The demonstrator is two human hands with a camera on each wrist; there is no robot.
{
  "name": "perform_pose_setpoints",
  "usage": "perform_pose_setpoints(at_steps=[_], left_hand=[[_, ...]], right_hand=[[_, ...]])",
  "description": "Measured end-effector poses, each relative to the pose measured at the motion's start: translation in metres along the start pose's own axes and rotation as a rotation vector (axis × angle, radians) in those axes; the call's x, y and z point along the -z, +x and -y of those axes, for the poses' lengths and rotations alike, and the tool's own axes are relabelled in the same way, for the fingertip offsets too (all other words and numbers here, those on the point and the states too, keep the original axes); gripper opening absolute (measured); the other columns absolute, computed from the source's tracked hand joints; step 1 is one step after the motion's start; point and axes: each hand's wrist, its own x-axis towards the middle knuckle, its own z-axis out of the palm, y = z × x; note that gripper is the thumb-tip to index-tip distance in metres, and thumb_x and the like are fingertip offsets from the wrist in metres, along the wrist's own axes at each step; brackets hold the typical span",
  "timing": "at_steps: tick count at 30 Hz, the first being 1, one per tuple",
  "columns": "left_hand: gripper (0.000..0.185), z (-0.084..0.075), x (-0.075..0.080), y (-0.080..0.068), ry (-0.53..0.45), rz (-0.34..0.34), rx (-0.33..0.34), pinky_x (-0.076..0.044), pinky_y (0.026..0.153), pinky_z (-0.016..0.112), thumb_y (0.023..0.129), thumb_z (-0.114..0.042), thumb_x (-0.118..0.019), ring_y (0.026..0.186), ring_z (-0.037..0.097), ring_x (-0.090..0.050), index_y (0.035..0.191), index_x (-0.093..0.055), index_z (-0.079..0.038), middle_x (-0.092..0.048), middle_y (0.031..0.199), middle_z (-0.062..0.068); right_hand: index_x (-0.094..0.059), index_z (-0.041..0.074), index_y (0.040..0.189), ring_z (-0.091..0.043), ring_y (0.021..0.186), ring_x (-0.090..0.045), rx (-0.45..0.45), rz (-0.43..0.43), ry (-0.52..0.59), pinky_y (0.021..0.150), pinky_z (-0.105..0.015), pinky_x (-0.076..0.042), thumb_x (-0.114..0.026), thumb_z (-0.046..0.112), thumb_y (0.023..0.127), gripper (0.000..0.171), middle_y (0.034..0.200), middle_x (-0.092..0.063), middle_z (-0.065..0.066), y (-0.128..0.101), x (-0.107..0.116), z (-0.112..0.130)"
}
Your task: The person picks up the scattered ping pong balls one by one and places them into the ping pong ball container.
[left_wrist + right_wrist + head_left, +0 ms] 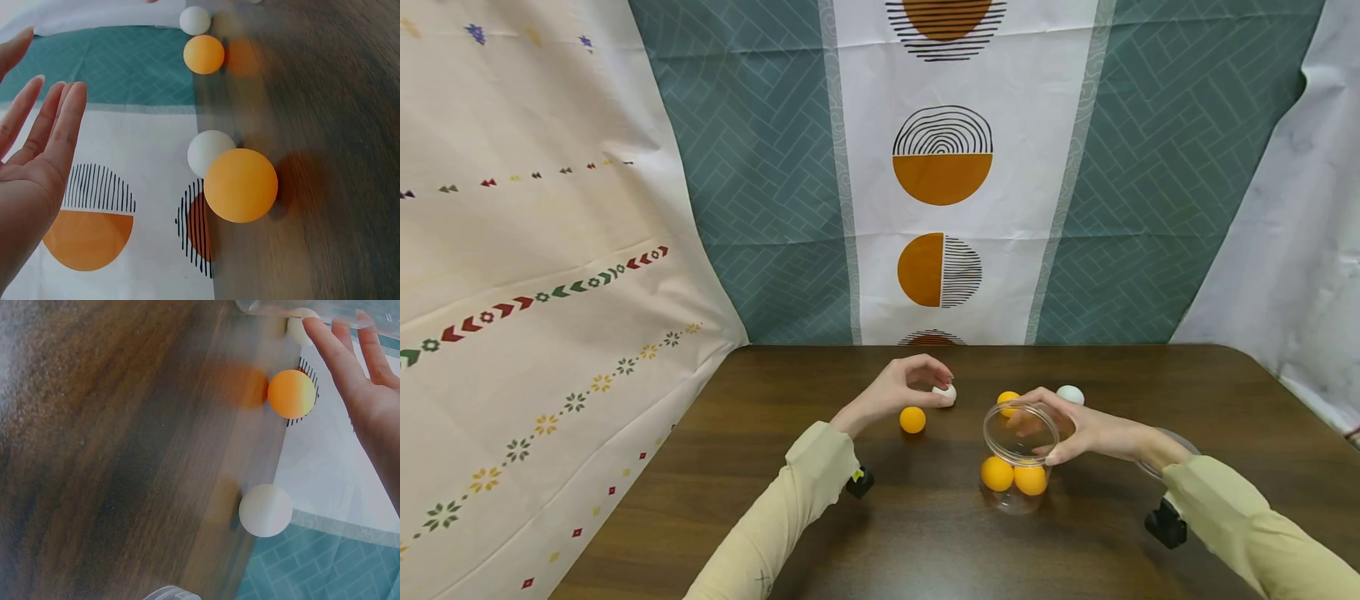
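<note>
Your left hand [904, 385] reaches out over the dark wooden table [775, 467] with the wrist bent and the fingers arched down, fingertips at a small white ball [945, 394]. From the head view it looks like a light pinch, yet the left wrist view shows the fingers [53, 125] fairly straight and apart from the ball (so I cannot tell whether you have hold of it).

Your right hand [1075, 429] comes in from 4 o'clock and curls round the rim of a clear round plastic jar [1018, 457], thumb on the near side, fingers over the far side. The jar stands upright just right of the table's centre, its long axis vertical and its open mouth pointing up. Two orange balls [1013, 476] lie side by side at its bottom.

A loose orange ball [913, 419] sits at 7 o'clock from the white one, just beside it. Another orange ball [1007, 401] lies at 12 o'clock from the jar, touching or nearly touching its far wall, and a second white ball [1070, 394] lies at 1 o'clock, beyond your right fingers. Patterned cloths [940, 167] hang behind the table.
</note>
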Motion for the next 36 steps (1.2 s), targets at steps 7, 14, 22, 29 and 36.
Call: perform_pose_setpoints(at_steps=[7,14,22,29,36], left_hand=[[0.029,0.009,0.004,0.000,-0.012,-0.016,0.009,-0.041,0.084,0.040,0.080,-0.002,-0.067,0.097,0.034,-0.053,0.107,-0.058,0.001,-0.060,0.101,0.011],[0.030,0.034,0.010,0.005,-0.013,-0.047,0.019,-0.044,0.080,0.035,0.079,-0.006,-0.070,0.096,0.026,-0.055,0.107,-0.059,-0.003,-0.061,0.102,0.005],[0.032,0.037,0.013,0.002,-0.005,-0.056,0.030,-0.042,0.082,0.036,0.078,-0.013,-0.072,0.094,0.022,-0.056,0.107,-0.060,-0.005,-0.062,0.100,0.005],[0.031,0.028,0.014,-0.004,-0.021,-0.048,0.031,-0.043,0.081,0.035,0.080,-0.007,-0.069,0.097,0.030,-0.054,0.108,-0.058,0.000,-0.060,0.102,0.011],[0.036,0.045,0.020,-0.006,-0.007,-0.078,0.042,-0.042,0.083,0.039,0.078,-0.012,-0.072,0.095,0.021,-0.056,0.109,-0.058,-0.001,-0.060,0.105,0.014]], right_hand=[[-0.020,-0.001,0.134,-0.041,0.120,-0.029,0.040,0.026,-0.006,0.088,-0.048,-0.037,-0.062,0.002,0.081,0.067,0.132,-0.027,-0.027,0.001,0.001,0.001],[-0.020,0.000,0.135,-0.039,0.122,-0.028,0.011,0.015,0.002,0.089,-0.048,-0.037,-0.062,0.001,0.081,0.068,0.134,-0.025,-0.026,0.000,0.001,-0.001],[-0.019,-0.001,0.134,-0.041,0.121,-0.028,0.051,0.033,0.009,0.088,-0.048,-0.038,-0.062,0.002,0.081,0.068,0.133,-0.025,-0.028,0.001,0.001,0.000],[-0.019,-0.001,0.134,-0.038,0.121,-0.028,0.013,0.007,0.012,0.088,-0.047,-0.038,-0.062,0.000,0.080,0.069,0.133,-0.027,-0.026,0.000,0.000,-0.002],[-0.018,-0.002,0.134,-0.040,0.121,-0.028,0.053,0.036,0.017,0.088,-0.048,-0.038,-0.061,0.000,0.081,0.068,0.133,-0.025,-0.028,0.001,0.001,-0.002]])
